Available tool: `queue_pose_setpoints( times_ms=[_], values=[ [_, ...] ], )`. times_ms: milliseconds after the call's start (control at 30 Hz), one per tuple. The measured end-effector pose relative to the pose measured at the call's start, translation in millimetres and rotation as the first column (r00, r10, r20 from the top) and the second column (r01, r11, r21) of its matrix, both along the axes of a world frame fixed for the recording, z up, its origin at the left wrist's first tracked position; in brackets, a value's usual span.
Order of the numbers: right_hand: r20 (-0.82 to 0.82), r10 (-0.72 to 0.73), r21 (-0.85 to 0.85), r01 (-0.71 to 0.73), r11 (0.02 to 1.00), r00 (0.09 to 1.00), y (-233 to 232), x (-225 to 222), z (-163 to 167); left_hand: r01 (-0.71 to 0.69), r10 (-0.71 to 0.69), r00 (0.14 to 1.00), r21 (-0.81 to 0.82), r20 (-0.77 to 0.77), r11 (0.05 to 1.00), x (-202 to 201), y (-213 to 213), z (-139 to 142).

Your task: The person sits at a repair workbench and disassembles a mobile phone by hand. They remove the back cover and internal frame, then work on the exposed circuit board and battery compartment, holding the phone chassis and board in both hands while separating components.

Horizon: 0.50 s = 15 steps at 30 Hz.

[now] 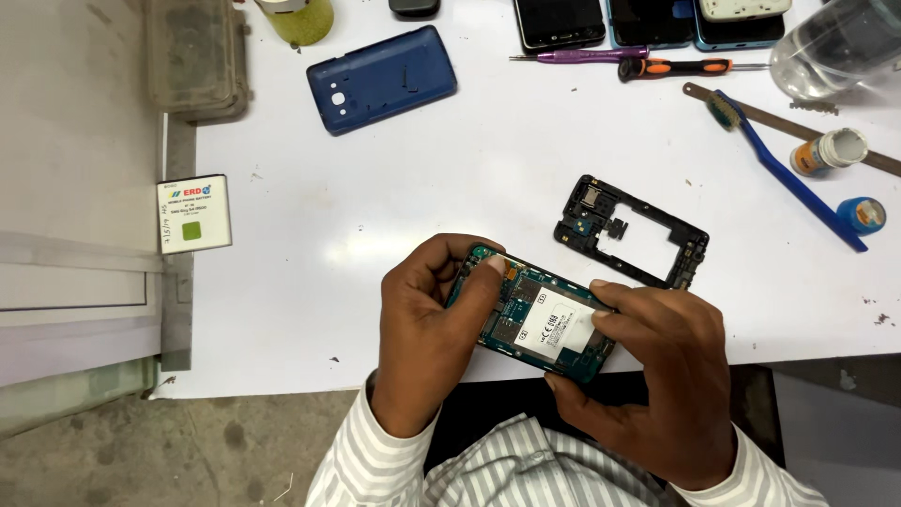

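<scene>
The left hand [427,329] curls inward, thumb pressing down; the right hand [657,376] sits just beside it, fingers bent in a clamp.

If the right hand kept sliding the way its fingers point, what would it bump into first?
The right hand points left across the opened phone, so it would probably meet the left hand gripping the other end first.

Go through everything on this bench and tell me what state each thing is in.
Phone: back off, circuit board exposed, held in both hands.
Left hand: gripping phone, thumb on its top edge.
Right hand: gripping phone.
Blue back cover: detached, lying flat.
Black inner frame: removed, on table.
Battery: out, lying apart.
Small white bottle: uncapped.
</scene>
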State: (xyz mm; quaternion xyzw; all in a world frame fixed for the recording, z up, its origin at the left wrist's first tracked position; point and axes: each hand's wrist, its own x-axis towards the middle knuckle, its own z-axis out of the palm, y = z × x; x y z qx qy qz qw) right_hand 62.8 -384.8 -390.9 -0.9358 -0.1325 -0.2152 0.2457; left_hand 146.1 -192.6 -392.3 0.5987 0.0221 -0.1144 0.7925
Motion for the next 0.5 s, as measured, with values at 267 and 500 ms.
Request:
queue_pose_setpoints(
  times_ms=[267,500],
  values=[
    [0.012,-0.068,0.075,0.067,0.995,0.998,1,4,1,-0.008,-0.020,0.988,-0.180,-0.154,0.984,-8,-9,-4],
    [0.030,-0.158,0.106,0.154,0.982,0.987,5,9,-4,0.108,-0.171,0.977,-0.394,-0.130,0.913,-30,-33,-14]
  ],
)
